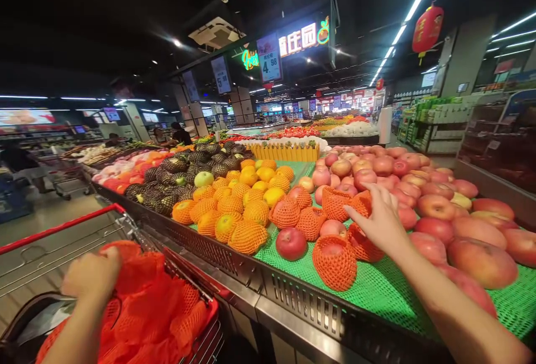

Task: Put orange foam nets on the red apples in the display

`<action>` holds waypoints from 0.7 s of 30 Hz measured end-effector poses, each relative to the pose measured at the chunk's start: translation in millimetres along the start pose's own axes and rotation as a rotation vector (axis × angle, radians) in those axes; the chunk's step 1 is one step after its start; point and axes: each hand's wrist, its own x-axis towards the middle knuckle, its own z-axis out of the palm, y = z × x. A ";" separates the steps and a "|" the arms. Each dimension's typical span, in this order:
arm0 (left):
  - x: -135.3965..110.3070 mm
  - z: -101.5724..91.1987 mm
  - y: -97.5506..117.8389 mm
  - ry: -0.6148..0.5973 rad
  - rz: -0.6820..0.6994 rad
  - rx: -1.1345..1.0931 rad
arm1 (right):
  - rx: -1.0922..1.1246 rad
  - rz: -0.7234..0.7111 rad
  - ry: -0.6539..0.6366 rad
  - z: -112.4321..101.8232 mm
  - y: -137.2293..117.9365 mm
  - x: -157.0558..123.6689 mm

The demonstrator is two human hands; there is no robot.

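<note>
My left hand (92, 274) is closed in a fist over the shopping cart (209, 319), gripping the edge of a heap of bright red netting (146, 291). Foam fruit nets show at the heap's right side. My right hand (379, 213) reaches over the apple display with its thumb and fingers apart. An orange-red foam net (363, 202) lies right at its fingertips; whether they touch cannot be told. Below it sits another foam net (365, 244). In front, a netted apple (335, 263) and a bare red apple (292, 243) rest on the green mat (397, 280).
Netted oranges (234, 205) and dark fruit in black nets (167, 180) fill the stand to the left. Loose apples (435, 207) are piled on the right. A black slatted rim (301, 297) edges the stand. A dark bag (29, 314) lies in the cart.
</note>
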 end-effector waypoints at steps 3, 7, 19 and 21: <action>-25.9 -29.3 38.7 0.206 0.099 -0.150 | 0.073 -0.027 0.056 -8.9 -9.1 1.7; -85.7 -71.6 125.5 0.485 0.582 -0.643 | 0.155 -0.089 0.301 -34.6 -23.5 4.5; -311.4 -82.4 278.6 -0.153 1.456 -0.695 | 0.488 0.083 0.489 -86.8 -34.8 -3.3; -292.9 -100.6 259.8 -0.146 1.464 -0.837 | 0.613 0.125 0.299 -111.5 -53.1 -25.4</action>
